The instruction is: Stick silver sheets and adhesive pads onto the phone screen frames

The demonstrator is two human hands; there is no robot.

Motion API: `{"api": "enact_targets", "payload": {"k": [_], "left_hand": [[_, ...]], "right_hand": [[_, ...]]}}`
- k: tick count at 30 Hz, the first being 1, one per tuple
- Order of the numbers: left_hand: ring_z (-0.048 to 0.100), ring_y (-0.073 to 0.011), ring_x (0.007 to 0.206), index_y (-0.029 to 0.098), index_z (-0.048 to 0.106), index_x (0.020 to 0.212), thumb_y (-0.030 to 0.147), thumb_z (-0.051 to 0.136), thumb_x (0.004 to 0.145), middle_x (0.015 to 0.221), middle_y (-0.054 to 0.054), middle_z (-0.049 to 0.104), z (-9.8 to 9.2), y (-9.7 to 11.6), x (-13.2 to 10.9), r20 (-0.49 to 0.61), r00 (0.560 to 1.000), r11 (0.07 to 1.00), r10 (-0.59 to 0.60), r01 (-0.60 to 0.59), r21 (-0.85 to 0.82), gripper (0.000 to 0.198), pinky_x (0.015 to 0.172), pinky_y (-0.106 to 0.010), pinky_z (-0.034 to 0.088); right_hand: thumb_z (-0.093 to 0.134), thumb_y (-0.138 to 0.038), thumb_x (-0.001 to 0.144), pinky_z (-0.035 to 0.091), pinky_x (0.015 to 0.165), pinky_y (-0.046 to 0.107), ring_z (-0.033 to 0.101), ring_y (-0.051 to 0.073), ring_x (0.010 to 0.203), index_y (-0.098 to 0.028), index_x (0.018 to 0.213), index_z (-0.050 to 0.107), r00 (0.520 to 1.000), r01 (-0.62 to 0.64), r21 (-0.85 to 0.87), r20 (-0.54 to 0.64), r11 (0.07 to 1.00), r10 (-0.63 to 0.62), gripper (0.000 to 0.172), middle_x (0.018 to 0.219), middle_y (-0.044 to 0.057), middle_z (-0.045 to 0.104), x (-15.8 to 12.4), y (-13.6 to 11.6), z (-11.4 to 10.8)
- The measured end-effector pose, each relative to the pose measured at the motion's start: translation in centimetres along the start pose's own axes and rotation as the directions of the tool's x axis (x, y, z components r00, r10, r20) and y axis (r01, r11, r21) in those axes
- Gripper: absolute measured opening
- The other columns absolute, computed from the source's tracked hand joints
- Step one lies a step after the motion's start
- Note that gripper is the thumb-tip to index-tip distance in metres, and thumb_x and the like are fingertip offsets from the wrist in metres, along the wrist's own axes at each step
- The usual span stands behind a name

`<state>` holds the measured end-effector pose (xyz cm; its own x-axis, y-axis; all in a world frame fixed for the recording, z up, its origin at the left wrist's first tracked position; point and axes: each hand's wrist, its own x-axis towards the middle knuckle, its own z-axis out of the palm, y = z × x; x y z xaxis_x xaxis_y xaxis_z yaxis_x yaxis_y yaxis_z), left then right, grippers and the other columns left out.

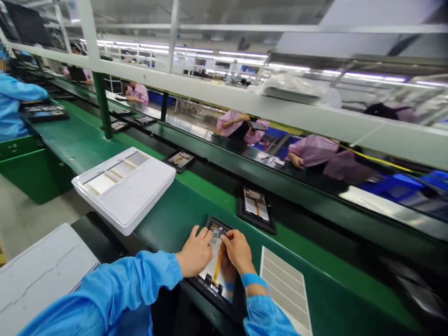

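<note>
Head view: left hand (194, 252) and right hand (238, 252) close together, fingertips down on the upper end of an opened tablet (211, 275), any actual grip impossible to tell, with an orange flex strip (217, 266) across it, the tablet lying in a black frame (200, 285) on a green conveyor bench (168, 219). Just right of it, a ribbed white sheet (285, 289); farther along the bench, another opened tablet (255, 205). To the left, a white foam tray (126, 186), and across the line, a co-worker in a pink smock (241, 128).
</note>
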<state>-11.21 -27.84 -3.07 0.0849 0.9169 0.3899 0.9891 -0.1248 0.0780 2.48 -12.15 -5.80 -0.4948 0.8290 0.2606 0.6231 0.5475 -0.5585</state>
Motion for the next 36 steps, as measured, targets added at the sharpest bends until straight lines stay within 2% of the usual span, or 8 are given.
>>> {"api": "enact_targets", "payload": {"k": [4,7,10,14,19,24,30,36], "left_hand": [[0.05,-0.0282,0.115,0.018,0.07,0.103,0.037,0.046,0.097,0.122,-0.015,0.06,-7.2,-8.5,-3.6,-0.083,0.955,0.958,-0.285,0.287,0.006,0.032,0.101,-0.048,0.035],[0.052,-0.0354,0.109,0.009,0.07,0.098,0.038,0.048,0.093,0.113,-0.024,0.061,-13.6,-17.9,-7.8,-0.111,0.688,0.686,-0.717,0.725,0.062,0.037,0.093,-0.05,0.037],[0.041,-0.0501,0.118,-0.001,0.068,0.089,0.048,0.052,0.088,0.112,-0.036,0.057,-18.0,-25.6,-11.9,-0.168,0.481,0.481,-0.86,0.876,0.041,0.052,0.088,-0.057,0.033],[0.044,-0.0489,0.119,0.007,0.064,0.082,0.062,0.074,0.063,0.105,-0.029,0.063,-20.4,-30.1,-15.4,-0.127,0.153,0.183,-0.98,0.944,-0.274,0.059,0.09,-0.053,0.035],[0.063,-0.0222,0.079,0.015,0.059,0.091,0.052,0.074,0.067,0.081,-0.005,0.065,-21.3,-28.2,-16.1,-0.13,0.198,0.237,-0.972,0.802,-0.548,0.047,0.071,-0.033,0.049],[0.065,-0.0168,0.068,0.017,0.064,0.101,0.029,0.083,0.055,0.085,-0.001,0.071,-18.0,-17.3,-12.8,0.075,0.318,-0.039,-0.945,0.116,-0.992,0.051,0.066,-0.03,0.055],[0.07,-0.0209,0.064,0.011,0.067,0.095,0.025,0.082,0.064,0.078,-0.008,0.075,-10.7,-2.0,-8.2,0.546,0.496,-0.471,-0.675,0.28,-0.837,0.037,0.059,-0.03,0.056],[0.071,-0.0211,0.067,0.011,0.065,0.094,0.032,0.08,0.073,0.082,-0.009,0.075,-7.1,3.7,-6.5,0.678,0.577,-0.613,-0.455,0.35,-0.709,0.033,0.06,-0.028,0.055]], "right_hand": [[0.058,-0.044,0.078,0.053,0.073,0.038,0.066,0.022,0.076,-0.018,0.093,0.065,0.999,-0.039,0.109,0.041,0.993,0.035,0.031,0.093,0.009,0.066,-2.4,-1.9,-3.1],[0.055,-0.049,0.085,0.056,0.069,0.034,0.068,0.023,0.088,-0.021,0.109,0.064,0.999,0.031,0.179,0.027,0.983,-0.037,0.038,0.111,0.012,0.066,-7.2,-4.5,-6.3],[0.055,-0.049,0.089,0.059,0.068,0.03,0.069,0.023,0.095,-0.025,0.108,0.064,0.992,0.123,0.192,-0.012,0.974,-0.123,0.032,0.122,0.012,0.063,-12.0,-6.7,-8.5],[0.057,-0.048,0.091,0.06,0.068,0.028,0.07,0.025,0.101,-0.026,0.1,0.066,0.981,0.189,0.178,0.001,0.966,-0.192,0.026,0.123,0.011,0.065,-15.4,-8.3,-9.2],[0.053,-0.042,0.095,0.061,0.07,0.027,0.07,0.023,0.101,-0.027,0.099,0.067,0.973,0.229,0.194,-0.027,0.954,-0.229,0.02,0.118,0.009,0.067,-16.4,-10.3,-8.6],[0.052,-0.025,0.098,0.06,0.086,0.036,0.067,0.024,0.107,-0.027,0.111,0.063,0.905,0.419,0.194,-0.168,0.887,-0.391,0.017,0.116,0.009,0.067,-16.8,-14.2,-7.5],[0.05,-0.013,0.097,0.06,0.081,0.038,0.066,0.025,0.1,-0.023,0.125,0.06,0.837,0.534,-0.059,-0.104,0.844,-0.537,0.032,0.11,0.012,0.066,-17.4,-14.6,-6.6],[0.044,-0.004,0.096,0.057,0.081,0.037,0.064,0.024,0.094,-0.012,0.115,0.062,0.811,0.549,-0.308,-0.033,0.777,-0.585,0.027,0.103,0.015,0.067,-19.9,-10.4,-7.6]]}}
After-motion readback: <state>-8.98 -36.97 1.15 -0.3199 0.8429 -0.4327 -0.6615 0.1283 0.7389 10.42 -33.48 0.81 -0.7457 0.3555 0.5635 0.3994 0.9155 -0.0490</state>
